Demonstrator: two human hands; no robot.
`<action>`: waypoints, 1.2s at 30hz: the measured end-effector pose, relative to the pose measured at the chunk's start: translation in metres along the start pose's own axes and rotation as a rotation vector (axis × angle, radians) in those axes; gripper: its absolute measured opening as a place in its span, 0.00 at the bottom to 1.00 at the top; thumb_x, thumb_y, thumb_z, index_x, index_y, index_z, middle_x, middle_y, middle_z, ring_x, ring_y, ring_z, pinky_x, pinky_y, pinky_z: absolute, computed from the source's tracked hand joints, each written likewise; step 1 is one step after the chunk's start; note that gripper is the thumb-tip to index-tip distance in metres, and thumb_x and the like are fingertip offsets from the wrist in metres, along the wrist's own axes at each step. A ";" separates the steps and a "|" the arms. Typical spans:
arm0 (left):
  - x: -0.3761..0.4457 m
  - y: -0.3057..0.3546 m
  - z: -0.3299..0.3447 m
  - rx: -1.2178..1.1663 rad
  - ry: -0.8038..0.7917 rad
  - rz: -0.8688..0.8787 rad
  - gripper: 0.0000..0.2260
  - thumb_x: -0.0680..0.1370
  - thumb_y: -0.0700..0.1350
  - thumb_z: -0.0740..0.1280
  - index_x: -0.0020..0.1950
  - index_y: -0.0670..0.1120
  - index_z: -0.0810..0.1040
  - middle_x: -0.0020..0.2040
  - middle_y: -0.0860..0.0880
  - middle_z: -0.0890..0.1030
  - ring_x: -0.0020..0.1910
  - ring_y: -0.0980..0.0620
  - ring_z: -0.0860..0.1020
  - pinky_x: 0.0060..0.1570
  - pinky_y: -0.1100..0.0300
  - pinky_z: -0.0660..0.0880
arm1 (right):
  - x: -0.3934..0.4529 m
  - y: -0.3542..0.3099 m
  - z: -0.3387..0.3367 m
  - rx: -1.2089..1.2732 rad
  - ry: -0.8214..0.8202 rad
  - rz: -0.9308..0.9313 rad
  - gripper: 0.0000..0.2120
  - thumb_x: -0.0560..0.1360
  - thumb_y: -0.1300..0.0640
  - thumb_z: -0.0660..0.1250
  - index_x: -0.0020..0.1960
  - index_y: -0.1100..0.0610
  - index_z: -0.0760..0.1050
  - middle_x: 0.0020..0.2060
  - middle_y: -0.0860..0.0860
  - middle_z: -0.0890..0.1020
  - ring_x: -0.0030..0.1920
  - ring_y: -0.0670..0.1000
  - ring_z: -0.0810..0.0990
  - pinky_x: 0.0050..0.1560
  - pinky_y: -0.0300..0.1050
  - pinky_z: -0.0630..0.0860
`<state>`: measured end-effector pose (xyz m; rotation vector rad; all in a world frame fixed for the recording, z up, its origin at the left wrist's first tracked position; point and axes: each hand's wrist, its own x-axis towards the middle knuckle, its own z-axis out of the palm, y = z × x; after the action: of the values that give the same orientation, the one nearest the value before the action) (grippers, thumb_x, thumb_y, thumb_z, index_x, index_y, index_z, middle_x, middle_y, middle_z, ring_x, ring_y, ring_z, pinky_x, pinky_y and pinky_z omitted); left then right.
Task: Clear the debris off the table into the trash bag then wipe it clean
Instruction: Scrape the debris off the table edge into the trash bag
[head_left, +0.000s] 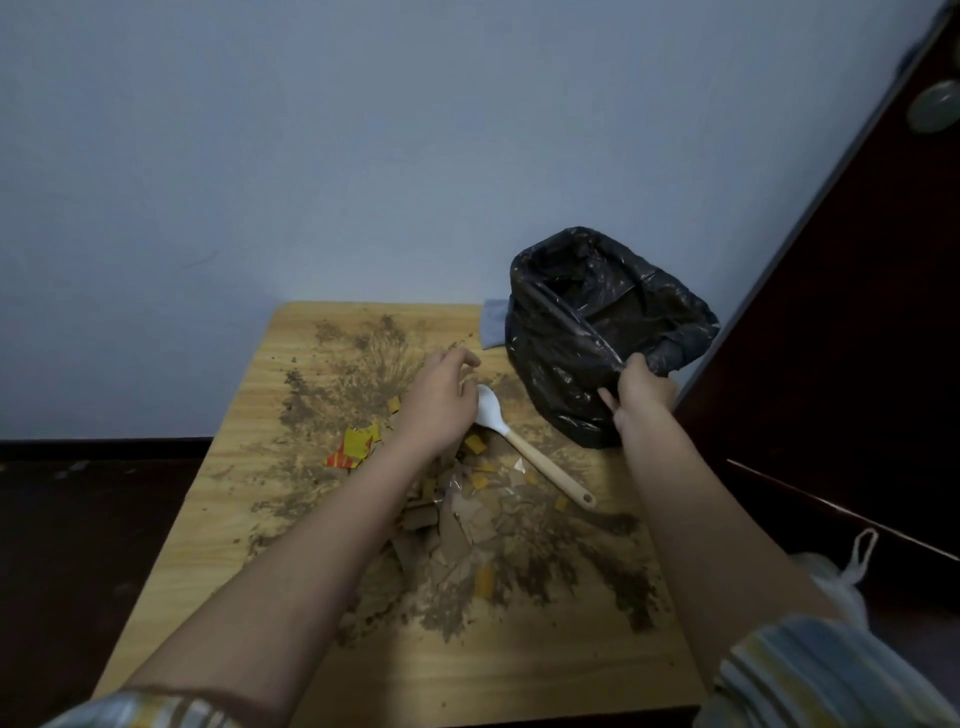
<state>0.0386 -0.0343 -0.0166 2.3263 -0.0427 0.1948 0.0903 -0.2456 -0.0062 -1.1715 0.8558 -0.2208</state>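
Pale blue wall behind a small wooden desk (218, 545) set in a corner, a dark door at the right; the desk top is smeared with brown dirt and carries the debris (467, 525), a loose heap of torn brown card, clear film and yellow scraps at mid-desk, with one red-and-yellow wrapper piece (356, 448) lying apart to its left. The heap lies nearer the viewer than both hands, between the two forearms. A spatula (524, 449), white head and wooden handle, rests on the desk with its long axis running from far-left to near-right; its head lies just beside the left hand (441, 402), its handle end points toward the right forearm. The trash bag (597, 332), black, stands on the far right corner of the desk, mouth open upward, a grey-blue cloth (493, 322) partly hidden behind it. The left hand is the nearer to the spatula head and hovers over the dirt, its fingers (460, 358) loosely curled and holding nothing. The right hand (641, 397) grips the near rim of the trash bag, fingers pinched on the plastic. Judged next: the left hand takes the spatula, or sweeps debris rightward to the held bag
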 end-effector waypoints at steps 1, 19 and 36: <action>0.001 0.003 -0.005 -0.007 0.011 0.012 0.11 0.80 0.43 0.59 0.62 0.49 0.73 0.63 0.49 0.72 0.58 0.51 0.73 0.50 0.60 0.68 | -0.005 -0.001 -0.001 -0.001 -0.006 -0.028 0.24 0.77 0.55 0.65 0.71 0.58 0.66 0.63 0.55 0.73 0.51 0.51 0.74 0.45 0.46 0.82; -0.033 0.009 -0.128 0.841 0.112 0.411 0.12 0.79 0.42 0.60 0.62 0.52 0.70 0.53 0.51 0.76 0.54 0.47 0.75 0.42 0.57 0.65 | -0.157 0.003 0.046 -0.683 -0.473 -0.763 0.13 0.76 0.48 0.63 0.58 0.53 0.69 0.50 0.50 0.78 0.50 0.52 0.77 0.36 0.38 0.68; -0.119 -0.108 -0.275 1.101 0.152 0.528 0.16 0.64 0.35 0.77 0.47 0.50 0.82 0.41 0.50 0.82 0.44 0.47 0.81 0.54 0.52 0.76 | -0.255 0.061 0.146 -1.274 -0.795 -1.257 0.35 0.79 0.44 0.61 0.79 0.50 0.47 0.76 0.55 0.57 0.74 0.57 0.59 0.71 0.54 0.62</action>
<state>-0.1037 0.2354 0.0747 3.3288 -0.6115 0.8271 0.0027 0.0283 0.0793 -2.6261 -0.7330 -0.1703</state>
